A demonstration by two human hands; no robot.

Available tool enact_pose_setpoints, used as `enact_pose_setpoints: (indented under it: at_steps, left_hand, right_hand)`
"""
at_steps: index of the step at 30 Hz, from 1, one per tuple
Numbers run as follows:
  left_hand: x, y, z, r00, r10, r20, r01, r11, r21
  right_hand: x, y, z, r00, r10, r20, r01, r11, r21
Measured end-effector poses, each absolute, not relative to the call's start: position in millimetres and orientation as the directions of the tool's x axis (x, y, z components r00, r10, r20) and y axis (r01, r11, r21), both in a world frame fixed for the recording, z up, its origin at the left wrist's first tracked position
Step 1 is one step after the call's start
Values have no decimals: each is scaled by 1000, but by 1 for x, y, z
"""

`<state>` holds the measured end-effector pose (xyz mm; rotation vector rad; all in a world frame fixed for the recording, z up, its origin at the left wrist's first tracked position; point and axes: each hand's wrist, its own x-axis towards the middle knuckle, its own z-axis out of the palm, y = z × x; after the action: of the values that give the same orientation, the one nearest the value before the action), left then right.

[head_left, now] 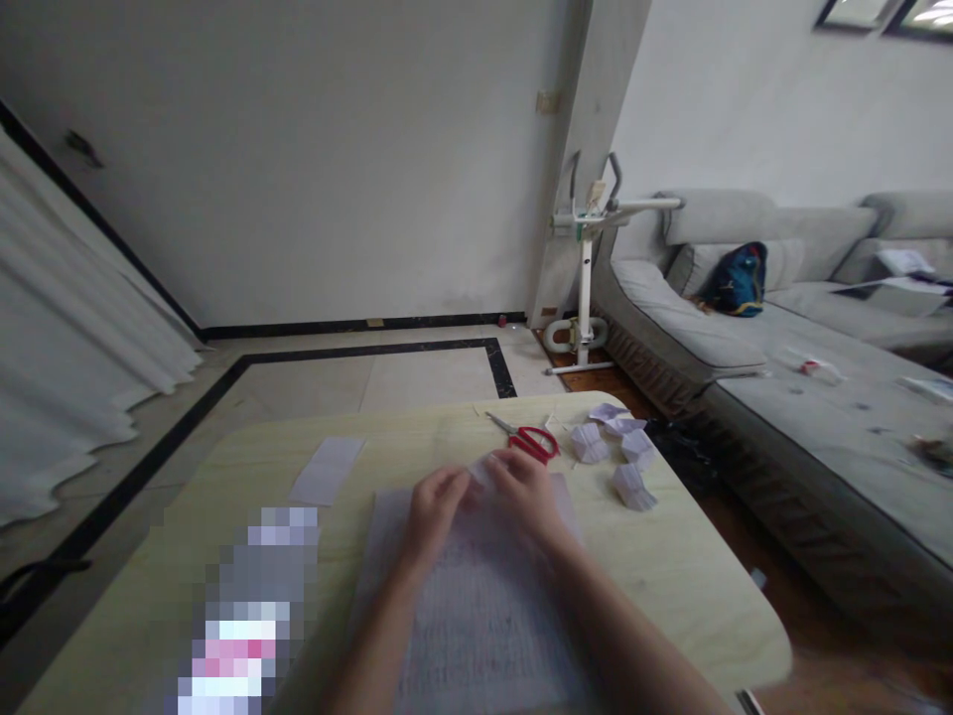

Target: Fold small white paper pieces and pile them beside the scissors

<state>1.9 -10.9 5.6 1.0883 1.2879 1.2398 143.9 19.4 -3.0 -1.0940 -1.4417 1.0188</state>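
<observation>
Over a large printed sheet [476, 616] on the table, my left hand [436, 504] and my right hand [527, 489] are close together. A small piece of white paper [482, 471] is pinched between the fingertips of both hands; its lower part is blurred. Just beyond my right hand lie scissors [532, 441] with red handles, their blades pointing away to the left. To the right of them sit several folded pale paper pieces [590, 444]. A blank rectangular paper strip [328, 471] lies flat on the left.
The pale wooden table [692, 586] has rounded corners. A pixelated patch [238, 626] covers something on its left side. Beyond stand a grey sofa [804, 397] with a blue bag [741, 280], a white exercise machine [585, 288] and a white curtain [67, 328].
</observation>
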Motion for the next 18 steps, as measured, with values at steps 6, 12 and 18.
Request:
enact_pose_setpoints:
  at_steps: [6,12,18]
  left_hand:
    - [1,-11,5,-80,994,-71,-29,69,997]
    - [2,-11,7,-106,993,-46,5,47,999]
    - [1,-10,4,-113,994,-1,39,5,999]
  right_hand:
    - [143,16,0,-91,966,243,154,255,-955]
    - [143,15,-1,-97,962,257,190,271,-944]
    - [142,14,0,-107,958,268,230,286,-930]
